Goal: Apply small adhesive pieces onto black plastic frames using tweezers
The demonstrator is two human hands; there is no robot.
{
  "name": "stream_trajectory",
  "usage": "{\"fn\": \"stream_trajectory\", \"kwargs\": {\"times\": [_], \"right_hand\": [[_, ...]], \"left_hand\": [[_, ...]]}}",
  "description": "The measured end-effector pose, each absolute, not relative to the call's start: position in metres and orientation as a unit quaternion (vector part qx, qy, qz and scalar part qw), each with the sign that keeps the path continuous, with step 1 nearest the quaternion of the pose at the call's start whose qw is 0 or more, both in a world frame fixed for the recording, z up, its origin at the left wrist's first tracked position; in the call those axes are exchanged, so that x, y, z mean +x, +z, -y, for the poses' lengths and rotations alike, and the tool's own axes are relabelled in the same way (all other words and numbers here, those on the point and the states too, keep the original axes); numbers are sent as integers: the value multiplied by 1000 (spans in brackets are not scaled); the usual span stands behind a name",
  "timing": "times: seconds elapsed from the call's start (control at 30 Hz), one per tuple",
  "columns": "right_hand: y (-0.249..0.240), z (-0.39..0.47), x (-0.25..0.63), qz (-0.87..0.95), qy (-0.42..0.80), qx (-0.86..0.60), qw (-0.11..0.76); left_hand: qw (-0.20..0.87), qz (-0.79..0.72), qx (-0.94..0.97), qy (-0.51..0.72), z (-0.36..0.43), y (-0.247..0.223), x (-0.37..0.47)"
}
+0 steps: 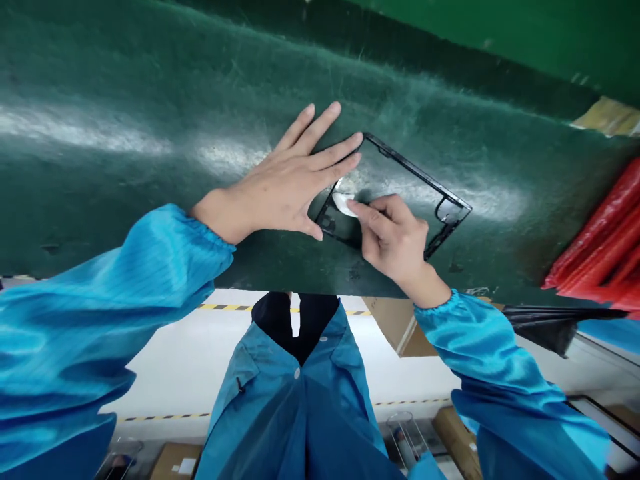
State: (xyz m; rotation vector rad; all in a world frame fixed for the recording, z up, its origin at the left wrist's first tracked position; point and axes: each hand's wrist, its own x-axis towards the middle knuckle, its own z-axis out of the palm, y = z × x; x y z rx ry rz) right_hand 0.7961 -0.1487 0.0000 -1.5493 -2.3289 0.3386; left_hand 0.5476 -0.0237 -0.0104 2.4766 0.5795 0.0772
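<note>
Frame (417,172), left hand (280,190) at left end, right hand (395,239) over near edge

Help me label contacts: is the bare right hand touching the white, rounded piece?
Touching. The head view shows the right hand with a fingertip on the white piece, no gap.

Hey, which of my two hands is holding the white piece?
Your right hand: it pinches the white piece near the left side of the black frame, while your left hand lies spread open at that side.
</note>
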Motion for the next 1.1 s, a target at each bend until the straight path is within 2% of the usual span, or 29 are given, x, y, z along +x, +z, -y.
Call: {"fn": "stream_trajectory", "kwargs": {"times": [0.23, 0.53, 0.77, 0.93, 1.1], "right_hand": [[5, 155, 792, 865, 149, -453, 158], [8, 140, 800, 886, 171, -410, 135], [11, 137, 794, 878, 151, -436, 128], [12, 141, 791, 888, 147, -418, 120], [14, 140, 792, 893, 152, -409, 111]], "left_hand": [[279, -216, 935, 26, 25, -9, 546], [274, -207, 938, 34, 21, -16, 546], [317, -186, 930, 9, 0, -18, 546], [358, -215, 907, 50, 5, -18, 549], [333, -215, 916, 59, 11, -21, 550]]}}
